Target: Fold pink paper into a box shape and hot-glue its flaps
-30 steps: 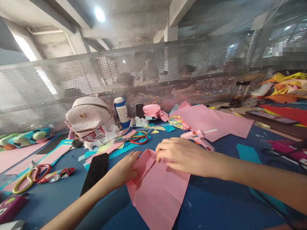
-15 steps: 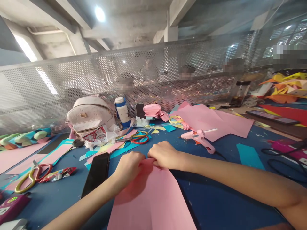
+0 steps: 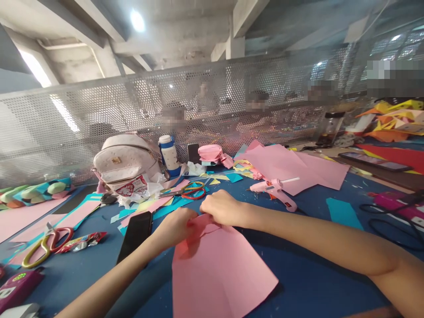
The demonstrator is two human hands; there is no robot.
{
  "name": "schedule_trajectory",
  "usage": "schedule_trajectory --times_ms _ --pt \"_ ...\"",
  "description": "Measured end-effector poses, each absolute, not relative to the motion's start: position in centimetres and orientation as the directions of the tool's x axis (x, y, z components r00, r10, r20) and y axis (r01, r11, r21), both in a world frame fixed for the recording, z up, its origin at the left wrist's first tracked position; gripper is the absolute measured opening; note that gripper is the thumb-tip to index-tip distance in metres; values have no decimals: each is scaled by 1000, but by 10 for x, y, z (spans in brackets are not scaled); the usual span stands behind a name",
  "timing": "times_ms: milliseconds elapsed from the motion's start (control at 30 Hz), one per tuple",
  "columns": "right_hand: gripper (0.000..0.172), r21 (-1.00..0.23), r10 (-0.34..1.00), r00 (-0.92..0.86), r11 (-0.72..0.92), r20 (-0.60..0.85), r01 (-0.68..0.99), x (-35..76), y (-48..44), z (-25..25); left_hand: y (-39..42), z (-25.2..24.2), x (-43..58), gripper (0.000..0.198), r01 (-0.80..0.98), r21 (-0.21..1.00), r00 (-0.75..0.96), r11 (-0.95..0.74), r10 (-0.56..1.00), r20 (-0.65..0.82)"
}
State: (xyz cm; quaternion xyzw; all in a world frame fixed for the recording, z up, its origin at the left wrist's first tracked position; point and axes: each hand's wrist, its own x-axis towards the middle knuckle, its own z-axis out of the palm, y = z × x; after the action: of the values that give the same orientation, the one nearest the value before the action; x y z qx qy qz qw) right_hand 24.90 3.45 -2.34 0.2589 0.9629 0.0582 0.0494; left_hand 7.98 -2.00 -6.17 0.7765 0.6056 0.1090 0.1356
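A creased pink paper sheet [image 3: 218,269] lies on the blue table [image 3: 308,282] in front of me. My left hand [image 3: 175,227] pinches its far left corner, fingers closed on the paper. My right hand [image 3: 221,208] is closed on the far edge right beside it, the two hands almost touching. The far tip of the sheet is hidden under my fingers.
A black phone [image 3: 134,232] lies just left of my left hand. Further left are red-and-yellow scissors [image 3: 43,245] and a snack wrapper [image 3: 81,240]. A pink glue gun [image 3: 274,191], loose pink sheets [image 3: 294,168], a white backpack [image 3: 124,161], a bottle [image 3: 168,154] and paper scraps fill the back.
My hands drew together at the sheet's far end. The sheet turned under them, its near edge swinging to the right.
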Motion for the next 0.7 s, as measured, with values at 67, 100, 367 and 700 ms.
schedule_trajectory --times_ms 67,100,367,700 --pt "17 89 486 -869 865 91 493 256 36 -21 -15 -62 77 17 881 410 269 -237 963 -20" --pt "17 61 456 -868 878 199 475 260 35 -20 -13 -62 75 18 866 439 280 -238 960 -31" --pt "20 -39 197 -917 980 346 196 306 -2 -9 -5 -65 70 20 839 515 241 -175 968 -64" --pt "33 -172 636 -337 601 695 781 436 -8 -21 -5 -62 68 26 842 529 181 -108 979 -89"
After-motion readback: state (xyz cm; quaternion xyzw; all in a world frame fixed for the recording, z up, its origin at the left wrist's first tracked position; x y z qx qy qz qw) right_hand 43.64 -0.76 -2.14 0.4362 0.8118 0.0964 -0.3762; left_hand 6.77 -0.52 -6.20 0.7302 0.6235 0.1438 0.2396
